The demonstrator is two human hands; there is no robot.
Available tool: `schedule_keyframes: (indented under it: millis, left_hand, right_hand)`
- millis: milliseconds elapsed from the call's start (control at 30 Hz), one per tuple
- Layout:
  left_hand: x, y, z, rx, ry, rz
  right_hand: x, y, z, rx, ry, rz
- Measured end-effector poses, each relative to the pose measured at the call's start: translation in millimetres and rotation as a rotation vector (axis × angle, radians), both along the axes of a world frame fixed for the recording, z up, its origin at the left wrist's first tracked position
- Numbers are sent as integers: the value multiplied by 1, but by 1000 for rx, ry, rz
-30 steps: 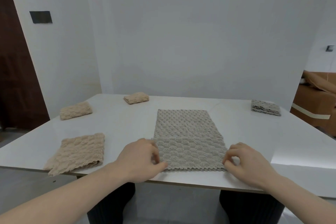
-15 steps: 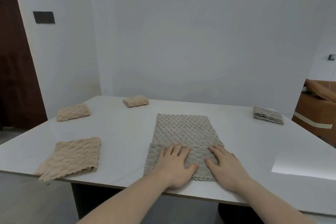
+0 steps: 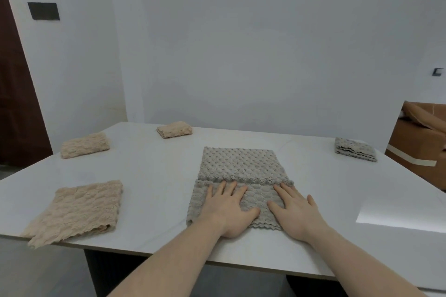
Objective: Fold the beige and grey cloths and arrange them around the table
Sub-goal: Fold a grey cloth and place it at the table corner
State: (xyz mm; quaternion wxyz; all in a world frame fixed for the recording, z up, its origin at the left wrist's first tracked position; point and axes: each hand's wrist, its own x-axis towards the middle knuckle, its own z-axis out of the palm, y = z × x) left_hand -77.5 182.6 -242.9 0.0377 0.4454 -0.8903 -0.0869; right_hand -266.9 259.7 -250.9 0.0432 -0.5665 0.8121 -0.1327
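While we press the near flap flat | grey cloth [image 3: 241, 171] at the table [image 3: 156, 176] front edge, centre | left hand [image 3: 229, 210], right hand [image 3: 296, 212] on it, fingers straight, spread | next, likely: pinch the corners, fold again.

The grey cloth [image 3: 240, 171] is a nubby, scale-textured matt fabric. Left of it, the beige cloth [image 3: 79, 207] looks crinkly and soft. The white surface [image 3: 156, 176] is smooth stone-like stuff, slightly glossy.
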Motion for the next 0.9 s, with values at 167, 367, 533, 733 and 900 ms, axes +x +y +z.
schedule_keyframes:
  millis: [167, 367, 533, 733, 900]
  left_hand:
    - [4, 6, -1, 9, -4, 5]
    - [19, 8, 0, 40, -26, -22]
    - [57, -6, 0, 47, -18, 81]
    - [85, -14, -8, 33, 75, 146]
    - [85, -13, -9, 7, 179, 148]
  right_hand:
    - [1, 2, 0, -11, -17, 4]
    - [-1, 6, 0, -29, -55, 16]
    - [0, 8, 0, -39, -55, 21]
    - [2, 9, 1, -81, -104, -7]
    - [-4, 11, 4, -327, -302, -151]
